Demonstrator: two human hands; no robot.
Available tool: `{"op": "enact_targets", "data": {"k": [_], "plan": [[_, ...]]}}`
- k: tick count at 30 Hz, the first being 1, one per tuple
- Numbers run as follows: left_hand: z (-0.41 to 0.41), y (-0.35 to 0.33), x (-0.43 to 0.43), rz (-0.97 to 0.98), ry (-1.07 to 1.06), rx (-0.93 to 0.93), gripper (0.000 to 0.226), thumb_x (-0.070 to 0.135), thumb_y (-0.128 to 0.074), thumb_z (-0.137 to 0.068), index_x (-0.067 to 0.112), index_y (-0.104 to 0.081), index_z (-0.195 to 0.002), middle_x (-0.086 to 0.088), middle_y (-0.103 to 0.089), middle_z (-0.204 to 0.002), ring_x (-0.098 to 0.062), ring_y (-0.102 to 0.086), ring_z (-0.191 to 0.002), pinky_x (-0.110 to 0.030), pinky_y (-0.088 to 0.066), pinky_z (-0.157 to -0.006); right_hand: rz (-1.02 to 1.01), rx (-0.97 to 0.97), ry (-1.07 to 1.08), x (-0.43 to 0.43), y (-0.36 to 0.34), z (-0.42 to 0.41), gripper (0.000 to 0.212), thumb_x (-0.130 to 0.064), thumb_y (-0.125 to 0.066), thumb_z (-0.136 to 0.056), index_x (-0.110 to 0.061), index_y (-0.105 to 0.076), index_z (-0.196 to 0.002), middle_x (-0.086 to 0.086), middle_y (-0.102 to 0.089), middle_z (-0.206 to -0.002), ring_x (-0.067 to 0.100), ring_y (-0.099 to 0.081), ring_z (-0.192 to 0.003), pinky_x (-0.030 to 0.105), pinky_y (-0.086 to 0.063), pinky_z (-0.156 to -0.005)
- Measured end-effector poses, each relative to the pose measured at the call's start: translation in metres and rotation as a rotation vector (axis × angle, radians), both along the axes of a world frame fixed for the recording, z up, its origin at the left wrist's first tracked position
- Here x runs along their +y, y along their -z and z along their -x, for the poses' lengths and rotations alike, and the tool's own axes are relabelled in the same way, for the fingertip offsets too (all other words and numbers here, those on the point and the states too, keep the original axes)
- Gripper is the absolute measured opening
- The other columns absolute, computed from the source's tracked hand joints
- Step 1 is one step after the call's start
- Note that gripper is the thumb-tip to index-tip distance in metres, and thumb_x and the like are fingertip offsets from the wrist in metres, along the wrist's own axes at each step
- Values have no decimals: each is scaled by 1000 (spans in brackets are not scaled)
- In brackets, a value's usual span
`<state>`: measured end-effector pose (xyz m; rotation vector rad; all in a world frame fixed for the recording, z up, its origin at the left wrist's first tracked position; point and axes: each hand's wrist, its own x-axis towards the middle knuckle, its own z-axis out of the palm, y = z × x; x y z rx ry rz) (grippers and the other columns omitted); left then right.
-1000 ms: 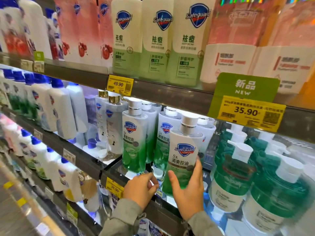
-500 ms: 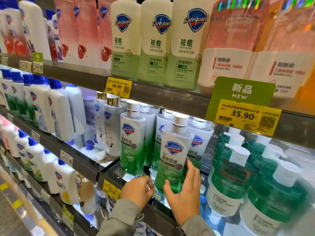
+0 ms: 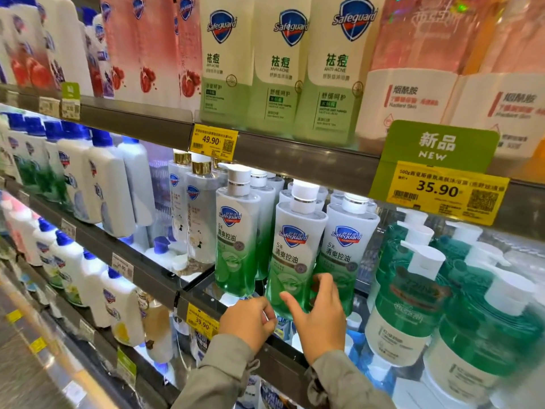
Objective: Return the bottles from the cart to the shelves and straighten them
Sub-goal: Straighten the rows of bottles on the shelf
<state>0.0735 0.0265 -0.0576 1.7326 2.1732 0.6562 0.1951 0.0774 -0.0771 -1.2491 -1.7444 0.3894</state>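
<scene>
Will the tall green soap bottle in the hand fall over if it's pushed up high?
Probably: the green bottle is tall and narrow, so a high push may tip it. It looks filled with liquid, so it is likely heavy. Its glossy plastic might feel slippery.

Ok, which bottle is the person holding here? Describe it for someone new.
Find the green NEW sign. Below and left of it stands a front row of green-and-white pump bottles; it is the middle bottle of three, the only one the right hand grips at its base.
</scene>
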Motion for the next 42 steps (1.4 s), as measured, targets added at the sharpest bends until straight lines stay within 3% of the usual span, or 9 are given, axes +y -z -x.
{"op": "enact_targets", "data": {"k": [6, 14, 22, 27, 29, 31, 36, 42], "plan": [[1, 2, 3, -2, 7, 5, 6, 33, -57, -91, 29, -55, -87, 12, -55, -77, -12, -54, -82, -23, -43, -74, -33, -1, -31, 3, 3, 3, 52, -43, -74, -77, -11, -48, -109, 1, -54, -103, 21, -53, -94, 28, -43, -73], [1, 0, 5, 47, 17, 9, 27, 32, -57, -88, 35, -42, -66, 14, -51, -68, -8, -50, -77, -21, -41, -68, -55, 6, -14, 5, 5, 7, 51, -47, -75, -74, -10, -50, -98, -3, -51, -90, 19, -50, -80, 26, -38, -66], [0, 2, 7, 46, 25, 22, 24, 31, -57, -87, 34, -43, -68, 15, -50, -67, -8, -51, -77, -23, -43, -71, -9, 58, -88, 1, 3, 2, 39, -35, -72, -82, -13, -46, -101, -4, -50, -97, 17, -51, -89, 28, -44, -75], [-2, 0, 5, 42, 14, 7, 8, 25, -58, -86, 30, -55, -81, 12, -52, -73, -13, -58, -84, -25, -45, -74, 42, 42, -97, -4, -1, 2, 34, -30, -67, -86, -11, -45, -105, -2, -48, -103, 18, -49, -93, 27, -41, -77], [-2, -3, 3, 34, 28, -29, 13, 23, -59, -86, 30, -53, -77, 12, -51, -69, -12, -54, -76, -27, -46, -74, 57, 19, -109, -6, -6, 1, 33, -31, -64, -88, -11, -45, -106, -1, -49, -105, 18, -48, -94, 28, -42, -79], [0, -6, 3, -8, 46, -67, 20, 20, -61, -86, 30, -50, -73, 12, -49, -67, -12, -50, -70, -30, -50, -75, 67, 1, -134, -7, -9, -3, 31, -29, -64, -88, -10, -46, -105, 2, -51, -105, 18, -48, -96, 29, -42, -80], [-9, -18, -3, -199, -14, 24, 6, 26, -57, -90, 21, -58, -86, 10, -49, -74, -17, -55, -77, -28, -49, -73, 37, -19, -190, -14, -21, -21, 26, -27, -65, -88, -15, -48, -104, -2, -51, -104, 17, -49, -99, 30, -43, -86], [-28, -47, -15, -258, -89, 32, 12, 31, -59, -90, 29, -52, -79, 11, -53, -74, -15, -56, -76, -29, -49, -71, 0, -39, -264, -24, -40, -52, 22, -28, -66, -87, -21, -47, -97, -2, -50, -98, 15, -50, -92, 32, -44, -82]]}}
